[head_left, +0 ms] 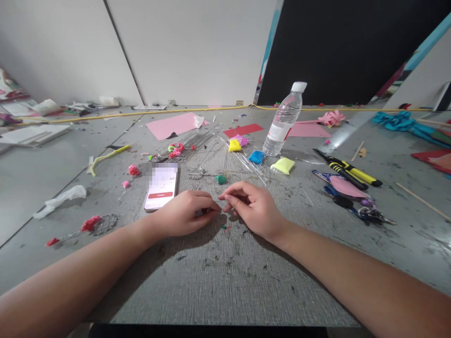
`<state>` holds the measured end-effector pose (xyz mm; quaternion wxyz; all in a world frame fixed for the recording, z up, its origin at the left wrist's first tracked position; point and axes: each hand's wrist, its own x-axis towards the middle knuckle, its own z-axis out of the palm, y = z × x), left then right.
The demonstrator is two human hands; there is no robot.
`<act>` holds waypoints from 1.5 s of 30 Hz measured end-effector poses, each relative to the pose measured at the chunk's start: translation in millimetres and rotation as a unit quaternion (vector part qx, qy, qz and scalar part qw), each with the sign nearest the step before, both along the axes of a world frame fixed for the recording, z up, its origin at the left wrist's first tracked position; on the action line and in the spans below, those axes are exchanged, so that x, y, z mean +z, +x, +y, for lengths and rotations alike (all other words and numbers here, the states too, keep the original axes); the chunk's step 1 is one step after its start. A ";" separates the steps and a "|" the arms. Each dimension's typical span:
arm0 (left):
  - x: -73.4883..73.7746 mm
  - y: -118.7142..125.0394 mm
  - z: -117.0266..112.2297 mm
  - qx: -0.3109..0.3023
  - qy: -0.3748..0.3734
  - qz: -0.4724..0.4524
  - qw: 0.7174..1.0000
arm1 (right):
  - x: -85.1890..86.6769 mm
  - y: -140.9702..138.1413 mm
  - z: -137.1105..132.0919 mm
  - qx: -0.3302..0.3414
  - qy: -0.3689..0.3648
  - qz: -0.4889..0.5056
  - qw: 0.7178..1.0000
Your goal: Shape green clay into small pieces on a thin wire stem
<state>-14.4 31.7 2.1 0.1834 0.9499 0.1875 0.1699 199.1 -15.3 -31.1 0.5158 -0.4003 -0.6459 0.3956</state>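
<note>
My left hand (186, 213) rests low over the grey table beside the phone, its fingertips pressed together in a pinch. Facing it closely, my right hand (255, 209) has its fingers curled, with thumb and forefinger near each other. Whatever lies between the fingertips is too small to make out. Just beyond them sits a lump of green clay (221, 179) at the end of a twisted wire piece (199, 174). A tiny green scrap (224, 227) lies on the table below the fingertips.
A phone (160, 192) lies left, near red clay on coiled wire (90, 224). Beyond are loose wires (197, 138), a blue clay packet (257, 157), a yellow-green packet (283, 165) and a water bottle (283, 124). Pliers (347, 172) and keys (371, 213) lie right.
</note>
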 end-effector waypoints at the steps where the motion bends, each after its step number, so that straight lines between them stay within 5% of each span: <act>1: 1.2 0.5 -0.7 0.002 -0.007 -0.002 1.000 | 1.6 0.4 -1.6 0.001 0.007 0.005 1.000; 11: 5.1 6.2 -12.5 0.031 -0.142 -0.068 0.987 | 14.9 -4.9 -24.9 0.000 0.281 -0.098 0.955; 24: 5.5 7.4 -14.4 0.060 -0.207 -0.074 0.974 | 16.3 -7.6 -24.4 -0.029 0.178 -0.074 0.981; 34: 8.1 7.5 -16.1 0.087 -0.347 -0.095 0.929 | 12.6 -8.5 -20.6 0.015 0.238 -0.083 0.968; 45: 8.9 8.0 -15.6 0.098 -0.399 -0.127 0.903 | 9.4 -6.2 -21.4 0.023 0.222 -0.075 0.972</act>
